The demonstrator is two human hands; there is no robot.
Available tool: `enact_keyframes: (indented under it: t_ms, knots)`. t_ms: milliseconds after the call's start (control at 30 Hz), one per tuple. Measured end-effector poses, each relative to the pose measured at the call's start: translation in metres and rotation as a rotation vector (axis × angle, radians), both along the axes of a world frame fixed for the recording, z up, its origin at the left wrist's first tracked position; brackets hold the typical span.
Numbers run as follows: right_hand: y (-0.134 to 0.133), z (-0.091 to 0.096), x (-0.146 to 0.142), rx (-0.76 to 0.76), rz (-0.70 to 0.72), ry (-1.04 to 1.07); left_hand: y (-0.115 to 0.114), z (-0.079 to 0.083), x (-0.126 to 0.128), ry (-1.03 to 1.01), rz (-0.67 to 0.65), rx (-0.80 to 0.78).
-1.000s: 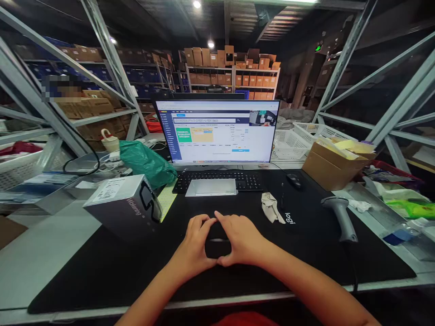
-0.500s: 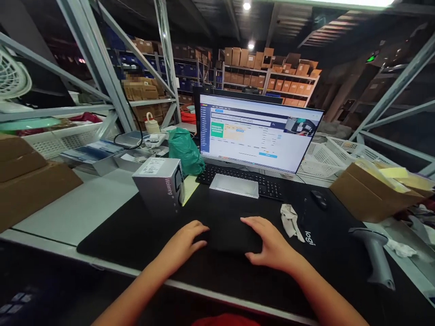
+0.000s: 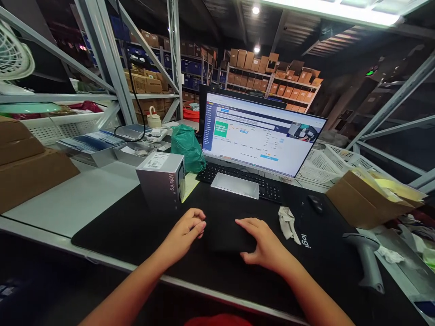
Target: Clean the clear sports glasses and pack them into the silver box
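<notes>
1. Dim warehouse, dark ceiling w/ round lamps (image 3: 255,10) & a bright strip light (image 3: 340,11).
2. Grey steel racking (image 3: 102,59) left & right.
3. Back shelves (image 3: 272,81) stacked w/ cardboard boxes.
4. Pale worktop (image 3: 78,203).

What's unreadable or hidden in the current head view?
- Black flat item: black on the black mat, its edges under the left hand and right hand; kind unclear.
- Monitor: text too small to read.
- Scanner: its base blends into the dark mat.
- Grey box: label print too small to read.
</notes>
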State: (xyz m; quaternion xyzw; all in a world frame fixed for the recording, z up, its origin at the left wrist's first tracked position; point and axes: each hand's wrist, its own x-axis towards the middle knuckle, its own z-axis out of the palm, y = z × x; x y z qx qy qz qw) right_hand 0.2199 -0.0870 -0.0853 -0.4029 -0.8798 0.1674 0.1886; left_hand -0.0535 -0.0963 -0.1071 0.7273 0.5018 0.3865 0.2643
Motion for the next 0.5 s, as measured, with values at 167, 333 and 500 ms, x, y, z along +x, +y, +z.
enact_keyframes:
  t_ms: [167, 333, 500]
  knots:
    - [0.006, -0.012, -0.017, 0.071, -0.077, -0.092, 0.004, 0.039, 0.083, -0.008, -0.268, 0.081]
    - [-0.004, -0.011, -0.036, 0.193, -0.131, -0.057, 0.006, 0.042, 0.102, 0.128, -0.361, 0.137]
    - [-0.018, -0.009, -0.037, 0.204, -0.150, 0.099, 0.005, 0.009, 0.061, 0.072, -0.320, 0.160]
